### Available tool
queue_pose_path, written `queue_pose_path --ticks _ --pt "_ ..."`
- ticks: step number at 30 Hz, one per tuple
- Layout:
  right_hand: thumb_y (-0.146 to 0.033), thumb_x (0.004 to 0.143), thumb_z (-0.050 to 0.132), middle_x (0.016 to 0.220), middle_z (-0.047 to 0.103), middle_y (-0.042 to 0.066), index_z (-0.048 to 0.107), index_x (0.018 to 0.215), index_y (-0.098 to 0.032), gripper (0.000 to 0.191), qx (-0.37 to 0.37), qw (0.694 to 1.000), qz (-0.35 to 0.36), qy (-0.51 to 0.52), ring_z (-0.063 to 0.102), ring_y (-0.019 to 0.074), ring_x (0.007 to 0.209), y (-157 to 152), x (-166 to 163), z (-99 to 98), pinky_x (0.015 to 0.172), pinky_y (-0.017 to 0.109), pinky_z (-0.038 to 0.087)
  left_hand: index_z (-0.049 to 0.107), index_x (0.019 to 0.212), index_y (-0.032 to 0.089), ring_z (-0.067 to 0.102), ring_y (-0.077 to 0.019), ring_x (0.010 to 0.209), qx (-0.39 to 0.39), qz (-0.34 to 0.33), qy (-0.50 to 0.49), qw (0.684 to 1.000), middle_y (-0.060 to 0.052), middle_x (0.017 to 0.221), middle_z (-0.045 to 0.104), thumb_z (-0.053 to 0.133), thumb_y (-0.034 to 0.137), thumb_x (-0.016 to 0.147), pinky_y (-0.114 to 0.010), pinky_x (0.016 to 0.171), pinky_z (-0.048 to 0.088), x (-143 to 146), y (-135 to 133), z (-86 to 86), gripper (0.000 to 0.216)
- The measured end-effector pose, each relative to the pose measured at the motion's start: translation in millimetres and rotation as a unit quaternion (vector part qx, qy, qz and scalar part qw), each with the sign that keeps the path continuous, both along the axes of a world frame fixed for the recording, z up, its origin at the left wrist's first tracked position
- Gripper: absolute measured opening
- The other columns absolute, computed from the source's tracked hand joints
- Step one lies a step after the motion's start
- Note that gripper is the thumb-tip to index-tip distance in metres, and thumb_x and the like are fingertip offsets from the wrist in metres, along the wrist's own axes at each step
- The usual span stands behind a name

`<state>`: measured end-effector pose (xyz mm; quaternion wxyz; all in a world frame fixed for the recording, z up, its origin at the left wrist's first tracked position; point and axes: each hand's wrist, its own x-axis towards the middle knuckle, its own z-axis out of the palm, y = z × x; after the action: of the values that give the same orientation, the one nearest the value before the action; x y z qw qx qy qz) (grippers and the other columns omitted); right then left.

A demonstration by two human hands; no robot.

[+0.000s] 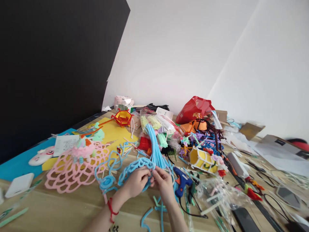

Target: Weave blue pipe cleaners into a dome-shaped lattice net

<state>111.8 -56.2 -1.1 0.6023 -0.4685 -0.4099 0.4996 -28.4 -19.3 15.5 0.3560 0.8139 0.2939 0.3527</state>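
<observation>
Holding the blue band (138,163) over the table (65,206), pinched near its right end in left hand (135,182) and right hand (164,184), in front of the stems (154,143). Could warp if pulled unevenly; might snag on the glue gun (182,182), beside right hand, if swung wide.

1. Backed by a plain, smooth white wall (169,58).
2. Joined at right by a second pale wall (272,71) along a slanting line.
3. Bounded at left by a large black panel (53,64) with a slanted edge.
4. Furnished with a wood-grain table (60,206), reaching back toward the white wall.
5. Lit softly and evenly.
</observation>
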Motion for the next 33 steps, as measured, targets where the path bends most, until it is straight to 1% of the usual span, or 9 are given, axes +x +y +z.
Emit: queue_pose_path --ticks 3,5,8,11,14,16,24,29,33 --pt "-0.048 0.065 0.071 0.059 0.062 -0.001 0.071 0.081 -0.015 0.036 0.005 0.999 -0.031 0.008 0.051 0.0108 0.046 0.7 -0.9 -0.1 0.047 0.024 0.044 0.06 0.067 0.019 0.057 -0.0167 0.07 -0.062 0.008 -0.036 0.997 -0.002 0.071 0.062 0.046 0.015 0.079 -0.027 0.068 0.043 2.6 -1.8 -1.6 0.018" --pt "-0.048 0.066 0.07 0.055 0.058 -0.002 0.071 0.085 -0.015 0.038 0.004 0.999 -0.04 -0.009 0.046 0.0096 0.043 0.5 -1.5 -1.8 0.043 0.023 0.04 0.061 0.079 0.018 0.06 -0.0168 0.068 -0.16 -0.018 -0.098 0.982 -0.002 0.072 0.064 0.051 0.021 0.079 -0.028 0.066 0.046 5.4 -2.9 -4.5 0.011" --pt "-0.045 0.07 0.066 0.049 0.049 -0.005 0.069 0.096 -0.013 0.042 0.004 0.998 -0.031 -0.05 0.038 0.0076 0.039 -0.9 -4.0 -5.2 0.039 0.021 0.033 0.061 0.09 0.016 0.063 -0.0182 0.069 -0.324 -0.056 -0.206 0.922 -0.004 0.078 0.067 0.055 0.035 0.079 -0.03 0.067 0.05 10.0 -1.8 -9.9 0.023" --pt "-0.037 0.073 0.062 0.051 0.046 -0.006 0.068 0.094 -0.012 0.033 0.028 0.996 0.005 -0.088 0.034 0.0061 0.042 -3.3 -8.3 -5.9 0.041 0.019 0.029 0.063 0.082 0.014 0.064 -0.0188 0.07 -0.41 0.018 -0.27 0.871 -0.005 0.077 0.069 0.059 0.044 0.076 -0.032 0.069 0.052 13.4 3.4 -16.4 0.031" --pt "-0.029 0.072 0.059 0.052 0.041 -0.008 0.067 0.082 -0.013 0.021 0.053 0.991 0.023 -0.121 0.033 0.0057 0.045 -6.1 -12.5 -3.2 0.042 0.018 0.028 0.065 0.075 0.014 0.065 -0.0192 0.07 -0.426 0.135 -0.305 0.841 -0.005 0.073 0.069 0.065 0.046 0.07 -0.029 0.066 0.052 15.4 8.9 -22.9 0.032" --pt "-0.026 0.071 0.057 0.052 0.039 -0.008 0.065 0.079 -0.014 0.016 0.054 0.989 0.023 -0.132 0.034 0.0057 0.045 -7.5 -14.1 -1.7 0.043 0.018 0.028 0.067 0.076 0.014 0.066 -0.0202 0.075 -0.415 0.166 -0.309 0.839 -0.005 0.076 0.07 0.068 0.044 0.068 -0.028 0.065 0.052 16.0 10.3 -25.7 0.031" --pt "-0.03 0.076 0.052 0.04 0.047 -0.01 0.05 0.078 -0.02 0.011 -0.002 0.992 0.025 -0.121 0.042 0.0092 0.03 -8.1 -10.9 -6.5 0.033 0.018 0.031 0.065 0.078 0.016 0.064 -0.0178 0.078 -0.32 0.054 -0.274 0.905 -0.003 0.077 0.069 0.059 0.042 0.078 -0.027 0.073 0.05 15.4 3.1 -23.1 0.027" --pt "-0.038 0.076 0.059 0.056 0.059 -0.004 0.052 0.08 -0.021 0.019 0.054 0.997 0.039 -0.039 0.06 0.0149 0.048 -9.4 -13.0 2.3 0.049 0.026 0.049 0.056 0.064 0.017 0.046 -0.0086 0.042 -0.361 0.022 -0.285 0.888 0.005 0.048 0.05 0.057 0.046 0.079 -0.021 0.043 0.039 18.3 -0.1 -21.5 0.033" --pt "-0.038 0.074 0.066 0.067 0.064 -0.001 0.056 0.094 -0.02 0.029 0.068 0.996 0.054 -0.014 0.064 0.0171 0.056 -9.6 -14.5 4.8 0.057 0.03 0.053 0.054 0.067 0.018 0.042 -0.0074 0.039 -0.376 0.021 -0.319 0.87 0.007 0.047 0.045 0.056 0.048 0.078 -0.02 0.04 0.037 19.2 -1.0 -20.7 0.032"
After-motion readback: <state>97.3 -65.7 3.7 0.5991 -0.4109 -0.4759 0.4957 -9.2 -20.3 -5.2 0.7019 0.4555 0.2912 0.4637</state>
